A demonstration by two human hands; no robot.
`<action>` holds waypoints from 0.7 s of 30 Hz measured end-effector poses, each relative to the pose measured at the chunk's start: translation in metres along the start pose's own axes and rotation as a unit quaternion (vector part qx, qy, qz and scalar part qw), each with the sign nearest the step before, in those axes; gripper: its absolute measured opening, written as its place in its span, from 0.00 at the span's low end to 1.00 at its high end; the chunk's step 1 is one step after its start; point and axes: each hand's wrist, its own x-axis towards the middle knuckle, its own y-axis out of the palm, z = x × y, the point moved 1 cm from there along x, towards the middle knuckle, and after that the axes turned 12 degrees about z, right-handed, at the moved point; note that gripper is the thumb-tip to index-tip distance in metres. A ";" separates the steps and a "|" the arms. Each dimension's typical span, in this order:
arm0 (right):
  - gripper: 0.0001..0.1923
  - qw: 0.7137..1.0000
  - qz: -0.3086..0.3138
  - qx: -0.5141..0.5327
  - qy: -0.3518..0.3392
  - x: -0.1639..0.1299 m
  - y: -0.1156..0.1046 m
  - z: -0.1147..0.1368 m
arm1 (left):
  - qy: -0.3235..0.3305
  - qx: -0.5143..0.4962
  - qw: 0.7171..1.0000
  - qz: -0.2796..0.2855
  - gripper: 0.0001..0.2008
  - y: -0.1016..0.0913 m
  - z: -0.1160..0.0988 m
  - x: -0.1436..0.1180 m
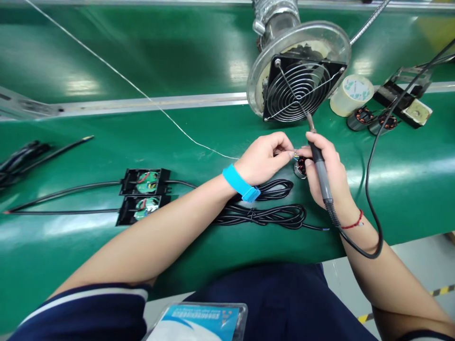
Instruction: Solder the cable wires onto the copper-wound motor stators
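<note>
A soldering iron (321, 173) rests in my right hand (336, 182), fingers closed around its grey handle and its tip pointing up and away. My left hand (263, 158) is closed in a pinch on thin wires (296, 155), with the fingertips of both hands close together there. Just below them sits a small motor stator (300, 168) with dark windings, partly hidden by my right fingers. A thin silvery solder wire (170, 118) runs from the upper left down behind my left wrist; its end is hidden.
A fume extractor fan (297, 90) hangs over the bench. Two more stators (359, 118), a tape roll (351, 94) and an iron stand (405, 102) are at right. Black cable coils (263, 215) and two open black boxes (144, 182) with circuit boards lie at left and centre.
</note>
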 end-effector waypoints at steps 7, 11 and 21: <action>0.29 0.999 0.018 0.037 -0.022 -0.003 -0.003 -0.004 | -0.002 0.000 1.000 0.004 0.03 -0.003 0.003 0.000; 0.28 0.999 0.001 0.051 0.009 0.002 0.003 -0.009 | -0.017 -0.030 0.999 0.018 0.03 -0.005 0.001 0.000; 0.27 1.000 -0.022 -0.015 0.013 -0.004 -0.011 0.004 | 0.032 0.045 0.998 0.019 0.04 -0.002 0.001 -0.001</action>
